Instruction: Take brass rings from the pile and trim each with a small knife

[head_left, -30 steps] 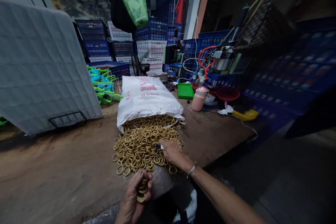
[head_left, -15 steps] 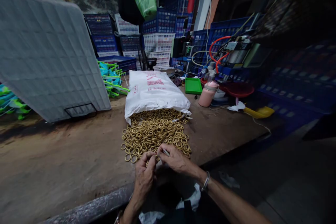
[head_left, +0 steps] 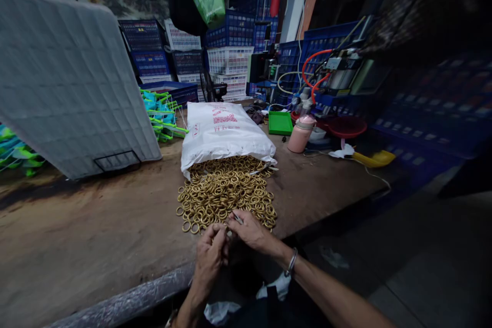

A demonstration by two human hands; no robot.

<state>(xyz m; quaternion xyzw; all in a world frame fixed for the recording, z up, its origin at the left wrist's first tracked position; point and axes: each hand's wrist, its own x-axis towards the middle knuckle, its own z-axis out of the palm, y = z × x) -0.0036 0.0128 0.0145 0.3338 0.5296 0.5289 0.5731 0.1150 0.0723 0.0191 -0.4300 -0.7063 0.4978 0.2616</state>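
Brass-coloured rings (head_left: 225, 192) lie heaped on the table, spilling from the open mouth of a white sack (head_left: 228, 130) with red print. At the heap's near edge my left hand (head_left: 211, 250) is closed, thumb and fingers pinched together; whatever it grips is hidden. My right hand (head_left: 249, 229), wearing a metal bracelet, is closed on a thin metal tool (head_left: 238, 219) whose exact kind is too small to tell. The fingertips of both hands nearly meet, just in front of the rings.
A grey quilted board (head_left: 77, 82) stands at left beside green and blue plastic pieces (head_left: 163, 115). Behind the sack are a green tray (head_left: 280, 123), a pink bottle (head_left: 302, 134) and a yellow scoop (head_left: 373, 159). Stacked crates (head_left: 230, 60) line the back. The table's front edge (head_left: 126, 297) runs below.
The view has shifted slightly. Both hands stay pinched together at the heap's near edge, with only small finger movement and a slight turn of the right hand.
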